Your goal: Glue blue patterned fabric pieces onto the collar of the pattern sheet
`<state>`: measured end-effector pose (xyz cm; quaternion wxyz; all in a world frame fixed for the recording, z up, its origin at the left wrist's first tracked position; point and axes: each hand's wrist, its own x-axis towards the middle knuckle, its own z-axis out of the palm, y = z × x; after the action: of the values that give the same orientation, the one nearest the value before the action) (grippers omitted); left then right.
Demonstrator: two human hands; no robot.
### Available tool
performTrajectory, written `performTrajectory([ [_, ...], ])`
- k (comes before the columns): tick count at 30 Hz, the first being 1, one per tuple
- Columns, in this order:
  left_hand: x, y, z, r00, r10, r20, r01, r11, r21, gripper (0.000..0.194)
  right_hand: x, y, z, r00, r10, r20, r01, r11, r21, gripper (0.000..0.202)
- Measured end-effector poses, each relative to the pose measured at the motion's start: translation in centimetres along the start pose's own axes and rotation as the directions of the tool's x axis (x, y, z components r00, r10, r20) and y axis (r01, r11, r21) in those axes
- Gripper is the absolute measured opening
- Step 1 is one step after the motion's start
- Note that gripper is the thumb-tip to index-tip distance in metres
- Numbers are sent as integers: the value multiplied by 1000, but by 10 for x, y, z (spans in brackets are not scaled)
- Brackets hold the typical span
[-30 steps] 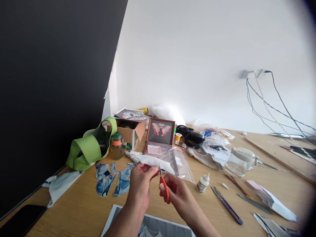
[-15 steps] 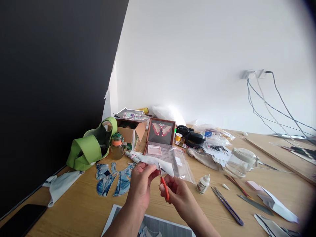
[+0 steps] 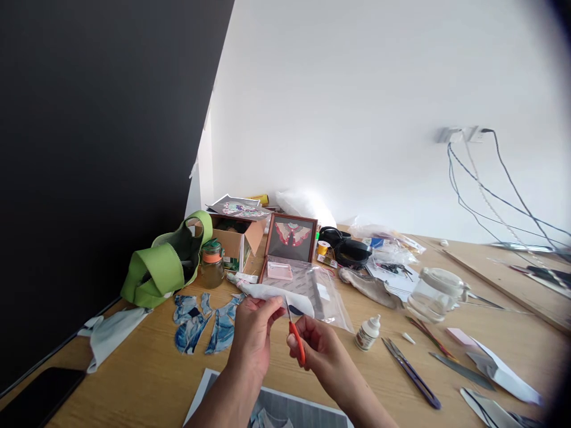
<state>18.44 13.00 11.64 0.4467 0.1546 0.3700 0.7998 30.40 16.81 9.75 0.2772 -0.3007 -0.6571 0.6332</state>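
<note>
My left hand (image 3: 256,327) is closed, pinching a pale whitish piece of fabric (image 3: 272,293) that carries a small dark patch near its right end. My right hand (image 3: 314,342) is wrapped round the orange handles of a pair of scissors (image 3: 296,340). The blades point up and away, lying against the fabric just right of my left fingertips. Whether the blades are apart is too small to tell. Left of my hands, cut blue patterned pieces (image 3: 194,324) lie flat on the table. A printed grey sheet (image 3: 285,401) lies under my forearms.
A white glue bottle (image 3: 368,333), a purple-handled tool (image 3: 413,374) and a glass jug (image 3: 435,294) stand or lie to the right. Behind are an open framed box (image 3: 292,238), a cardboard box (image 3: 243,244), a lidded jar (image 3: 212,267) and a green bag (image 3: 156,267).
The fabric has shifted and turned slightly, so more of its dark patch shows. The scissors have tilted a little; both hands stay almost where they were.
</note>
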Motion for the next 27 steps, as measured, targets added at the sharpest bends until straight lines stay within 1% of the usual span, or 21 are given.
performTrajectory([
  [5,1,1,0,1000,13,5,-13,1000,12,20,0,-1,-1,1000,-4,12,4,1000,2,52],
  [9,-1,1,1,1000,4,27,-5,999,32,20,0,5,-4,1000,-4,29,4,1000,10,52],
  [14,0,1,1,998,1,57,-5,998,63,21,0,11,-5,1000,-20,18,19,999,25,53],
  [18,0,1,2,998,17,56,-21,998,61,19,1,11,-5,999,-23,27,22,999,35,52],
  [27,0,0,1,999,45,28,-46,997,68,17,2,12,-5,999,-31,7,31,999,24,52],
])
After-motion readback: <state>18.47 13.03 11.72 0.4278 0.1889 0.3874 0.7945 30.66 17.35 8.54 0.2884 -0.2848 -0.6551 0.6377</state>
